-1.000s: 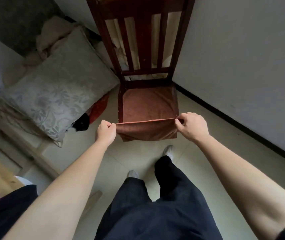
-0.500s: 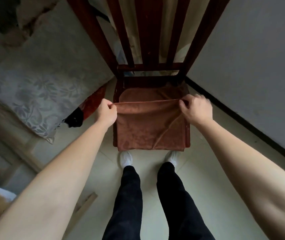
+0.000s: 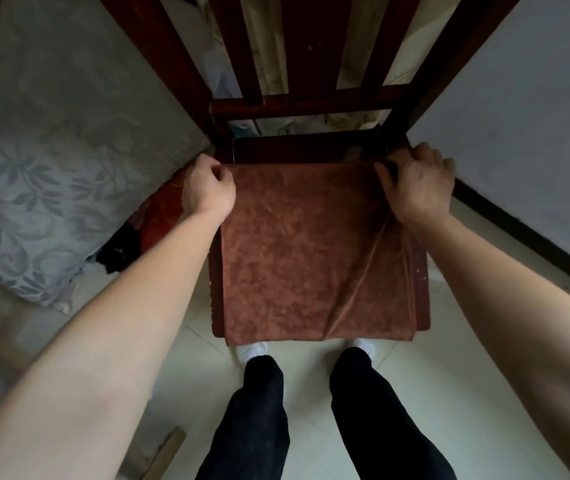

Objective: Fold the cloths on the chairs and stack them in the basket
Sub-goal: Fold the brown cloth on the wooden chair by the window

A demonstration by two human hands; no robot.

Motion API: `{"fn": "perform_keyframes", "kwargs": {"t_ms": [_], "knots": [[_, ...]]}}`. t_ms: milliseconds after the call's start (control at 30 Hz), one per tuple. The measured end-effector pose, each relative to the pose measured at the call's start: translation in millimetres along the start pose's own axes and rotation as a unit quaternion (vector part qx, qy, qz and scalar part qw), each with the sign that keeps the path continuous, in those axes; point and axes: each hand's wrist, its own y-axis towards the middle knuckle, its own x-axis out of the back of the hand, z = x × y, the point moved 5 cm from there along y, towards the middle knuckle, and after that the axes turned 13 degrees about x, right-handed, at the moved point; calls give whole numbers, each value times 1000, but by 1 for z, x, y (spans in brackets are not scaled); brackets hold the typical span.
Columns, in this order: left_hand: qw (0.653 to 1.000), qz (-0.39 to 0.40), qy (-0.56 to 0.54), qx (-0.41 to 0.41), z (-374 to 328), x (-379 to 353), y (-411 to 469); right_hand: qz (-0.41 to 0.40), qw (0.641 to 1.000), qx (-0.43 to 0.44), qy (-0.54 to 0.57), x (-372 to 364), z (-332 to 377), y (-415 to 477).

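Cloth (image 3: 311, 254) was hanging in the air 1 s ago and now lies flat across the chair (image 3: 297, 148) seat, front edge draping over. Left hand (image 3: 207, 188) and right hand (image 3: 418, 181) each pinch a far corner. Looks ready for fold 1. Basket not in view.

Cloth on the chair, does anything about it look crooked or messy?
Yes. The cloth has a raised diagonal fold running from the right hand down to its front edge, which overhangs the chair seat. The rest lies flat.
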Motion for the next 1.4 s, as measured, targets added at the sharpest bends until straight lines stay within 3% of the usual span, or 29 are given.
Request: {"fn": "perform_keyframes", "kwargs": {"t_ms": [100,267,467,667,900,1033,1133,1233,1300,1400], "knots": [[1000,-9,-20,-9,9,-16,8,13,1000,-22,9,-18,-5,3],[997,-3,-51,-53,26,-15,-16,-20,986,-96,138,-21,-4,-35],[998,47,4,45,92,-11,-110,48,985,-134,96,-19,14,-151],[986,93,113,78,150,-18,-179,96,952,-266,117,-35,23,-241],[991,78,81,70,166,-22,-178,47,924,-347,151,-44,25,-248],[993,61,51,83,171,-25,-185,3,846,-482,230,-52,25,-268],[973,63,-17,222,181,-27,-193,-16,778,-516,358,-62,35,-275],[914,99,-172,353,187,-37,-207,-42,701,-537,468,-64,42,-276],[873,138,-266,386,191,-46,-214,-68,681,-547,482,-64,39,-277],[841,183,-302,409,199,-57,-216,-80,702,-539,459,-66,32,-279]]}}
